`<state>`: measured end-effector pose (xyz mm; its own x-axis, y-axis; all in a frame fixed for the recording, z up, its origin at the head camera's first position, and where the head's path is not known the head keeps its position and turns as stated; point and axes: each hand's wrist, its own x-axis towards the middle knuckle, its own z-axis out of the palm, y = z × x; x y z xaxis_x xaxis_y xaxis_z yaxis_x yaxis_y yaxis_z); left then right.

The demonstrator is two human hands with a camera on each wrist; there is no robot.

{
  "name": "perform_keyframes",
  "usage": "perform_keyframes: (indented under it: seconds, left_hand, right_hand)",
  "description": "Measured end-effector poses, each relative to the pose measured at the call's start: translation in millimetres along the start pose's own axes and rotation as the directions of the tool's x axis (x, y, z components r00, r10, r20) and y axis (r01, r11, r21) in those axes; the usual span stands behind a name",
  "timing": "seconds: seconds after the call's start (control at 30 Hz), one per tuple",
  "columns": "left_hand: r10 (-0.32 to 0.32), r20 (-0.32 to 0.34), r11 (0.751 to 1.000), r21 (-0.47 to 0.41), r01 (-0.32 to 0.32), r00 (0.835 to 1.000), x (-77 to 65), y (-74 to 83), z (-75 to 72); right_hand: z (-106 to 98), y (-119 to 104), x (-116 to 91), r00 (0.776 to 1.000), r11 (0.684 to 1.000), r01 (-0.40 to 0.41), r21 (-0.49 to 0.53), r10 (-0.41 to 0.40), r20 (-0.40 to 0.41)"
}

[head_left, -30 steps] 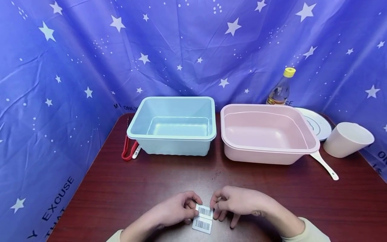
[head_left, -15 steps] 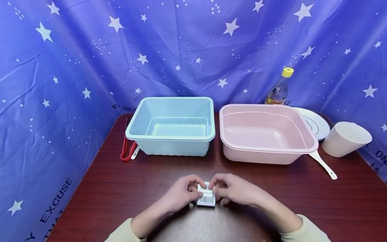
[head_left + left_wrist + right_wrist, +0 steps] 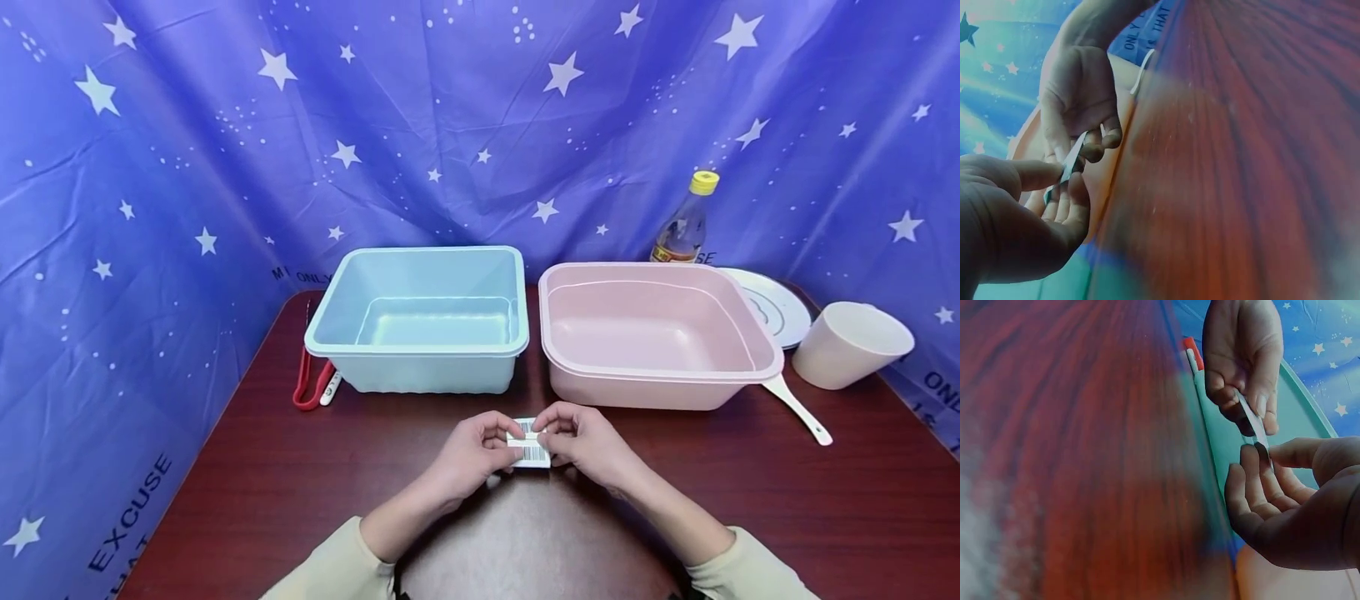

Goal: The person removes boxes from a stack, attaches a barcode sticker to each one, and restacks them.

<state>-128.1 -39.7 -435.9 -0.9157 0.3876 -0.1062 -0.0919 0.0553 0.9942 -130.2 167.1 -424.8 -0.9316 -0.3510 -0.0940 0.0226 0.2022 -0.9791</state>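
A small flat white piece with two barcode labels (image 3: pixel 534 453) is held between both hands in front of the tubs. My left hand (image 3: pixel 474 454) pinches its left edge between thumb and fingers. On the opposite edge, my right hand (image 3: pixel 588 440) pinches it the same way. Seen almost edge-on in the left wrist view, the barcoded piece (image 3: pixel 1074 157) looks thin, with fingers curled beneath it. The right wrist view likewise shows the thin piece (image 3: pixel 1255 425) between the two hands, above the tabletop. Its underside is mostly hidden by fingers.
Behind the hands stand a light blue tub (image 3: pixel 420 371) and a pink tub (image 3: pixel 645 393). Red-handled tongs (image 3: pixel 303 392) lie left of the blue one. At right are a white spoon handle (image 3: pixel 802 412), a white cup (image 3: pixel 836 350), a white lid (image 3: pixel 787 312) and a yellow-capped bottle (image 3: pixel 684 225).
Both hands have carried the barcoded piece forward over the table toward the tubs. The right hand, at first beside its edge, now pinches it. The head view has shifted slightly.
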Motion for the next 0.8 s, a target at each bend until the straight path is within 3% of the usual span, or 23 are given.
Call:
perform_keyframes:
  seconds: [0.17,0.27,0.5,0.57,0.8]
  left_hand:
    - [0.013,-0.019,0.999,-0.045,-0.014,1.0,8.1,-7.9,2.6]
    - [0.014,-0.027,0.998,-0.062,-0.016,1.0,10.0,-12.5,2.8]
    - [0.056,-0.02,0.997,-0.059,-0.057,0.998,9.4,-20.0,2.2]
    - [0.067,-0.015,0.996,-0.056,-0.068,0.998,9.1,-21.4,2.2]
    - [0.087,0.029,0.996,-0.034,-0.086,0.996,11.6,-24.5,3.8]
  right_hand:
    - [-4,10,-3,1.0,0.999,0.002,-0.043,-0.002,-0.001]
    - [-3,14,-6,0.999,0.991,0.037,-0.125,-0.039,-0.014]
    - [6,21,-7,0.979,0.921,0.135,-0.365,-0.181,-0.096]
    - [7,23,-6,0.971,0.91,0.159,-0.383,-0.214,-0.105]
    - [11,26,-5,0.963,0.917,0.198,-0.347,-0.248,-0.103]
